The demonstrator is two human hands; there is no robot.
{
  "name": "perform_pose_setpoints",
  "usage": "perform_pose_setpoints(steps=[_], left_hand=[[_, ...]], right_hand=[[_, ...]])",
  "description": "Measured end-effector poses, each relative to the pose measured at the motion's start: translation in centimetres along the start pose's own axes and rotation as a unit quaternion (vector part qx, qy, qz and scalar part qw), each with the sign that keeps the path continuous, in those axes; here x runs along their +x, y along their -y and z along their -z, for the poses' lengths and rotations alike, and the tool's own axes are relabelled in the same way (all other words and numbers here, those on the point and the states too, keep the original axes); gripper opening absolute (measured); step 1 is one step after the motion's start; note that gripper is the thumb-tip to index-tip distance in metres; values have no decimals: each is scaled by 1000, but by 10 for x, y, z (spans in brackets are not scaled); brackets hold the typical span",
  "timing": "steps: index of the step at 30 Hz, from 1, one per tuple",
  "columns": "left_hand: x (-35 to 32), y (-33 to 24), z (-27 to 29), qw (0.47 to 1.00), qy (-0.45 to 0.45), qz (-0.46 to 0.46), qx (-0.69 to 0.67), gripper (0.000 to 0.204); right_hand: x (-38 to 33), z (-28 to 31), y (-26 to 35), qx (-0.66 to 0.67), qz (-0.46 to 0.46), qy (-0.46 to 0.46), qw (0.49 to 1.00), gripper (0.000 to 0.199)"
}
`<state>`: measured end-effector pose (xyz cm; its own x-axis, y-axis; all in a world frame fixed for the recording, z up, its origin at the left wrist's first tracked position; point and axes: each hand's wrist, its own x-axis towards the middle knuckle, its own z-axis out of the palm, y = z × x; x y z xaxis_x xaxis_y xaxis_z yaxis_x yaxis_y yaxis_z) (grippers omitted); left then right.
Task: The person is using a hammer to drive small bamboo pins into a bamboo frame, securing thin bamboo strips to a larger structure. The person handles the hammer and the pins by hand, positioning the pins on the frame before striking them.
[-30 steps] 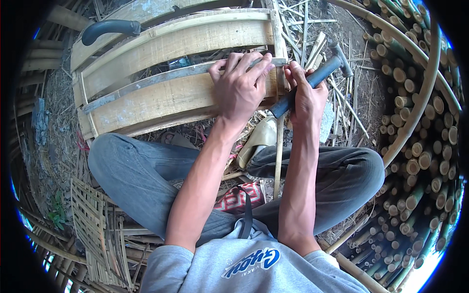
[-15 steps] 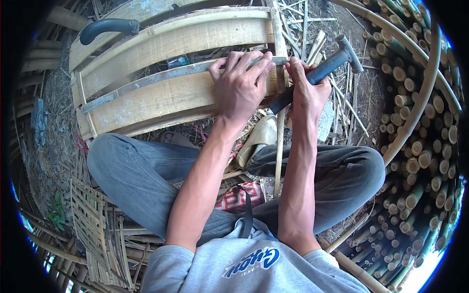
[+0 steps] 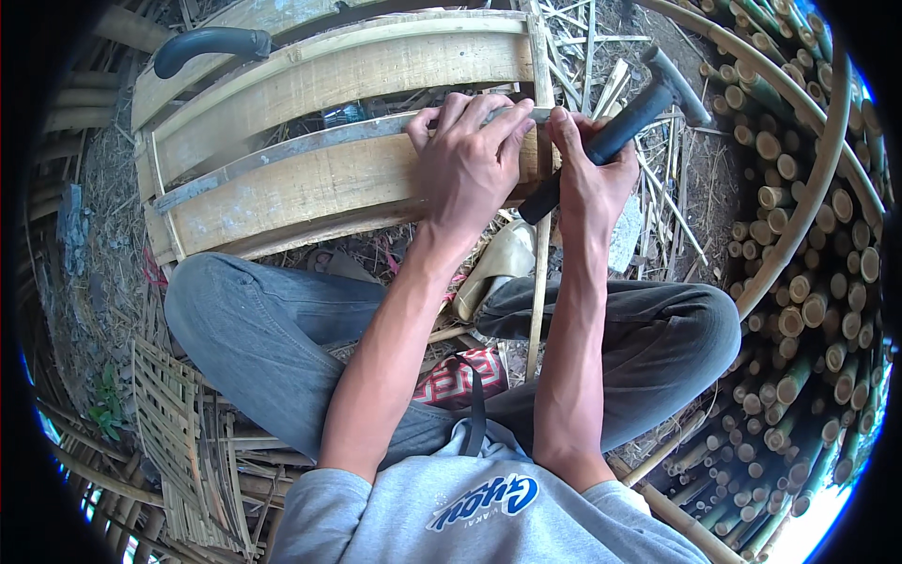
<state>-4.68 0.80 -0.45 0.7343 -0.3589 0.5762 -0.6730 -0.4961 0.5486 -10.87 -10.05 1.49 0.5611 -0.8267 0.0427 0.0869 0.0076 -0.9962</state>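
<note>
A frame of pale wooden slats lies across in front of my lap. Along the upper edge of its nearest slat runs a thin grey-stained strip. My left hand bends over this strip near its right end, fingers curled round it. Close beside it, my right hand grips a hammer with a dark handle, the metal head pointing up and right. The right thumb tip is by the strip's end, at the frame's upright batten. Whether a nail is between the fingertips, I cannot tell.
Stacked bamboo poles fill the right side, with a bent pole before them. A curved dark handle-like piece rests on the far slats. Woven bamboo lies at lower left. My crossed legs sit close to the frame.
The hammer has tipped slightly, its head moving up and to the right. My right thumb has shifted a little, and my left hand stays nearly in place on the strip.
</note>
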Motion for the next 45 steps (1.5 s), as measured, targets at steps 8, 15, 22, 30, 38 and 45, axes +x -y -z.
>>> perform_pose_setpoints(steps=[8,15,22,30,38,45], left_hand=[[8,-13,-2,997,53,19,-45,19],[17,-13,-3,994,76,43,-67,16],[11,-12,-13,997,34,50,-55,12],[9,-12,-16,998,-2,33,-49,11],[9,-13,-21,997,-21,31,-61,5],[9,-8,-25,995,-35,25,-87,5]], right_hand=[[3,4,9,64,-84,-10,994,28],[4,7,18,67,-159,-10,985,30],[2,10,18,10,-127,1,992,29],[-43,45,62,-170,-117,-14,978,36],[-53,54,63,-117,-154,106,975,33],[-58,53,70,-180,-21,41,983,29]])
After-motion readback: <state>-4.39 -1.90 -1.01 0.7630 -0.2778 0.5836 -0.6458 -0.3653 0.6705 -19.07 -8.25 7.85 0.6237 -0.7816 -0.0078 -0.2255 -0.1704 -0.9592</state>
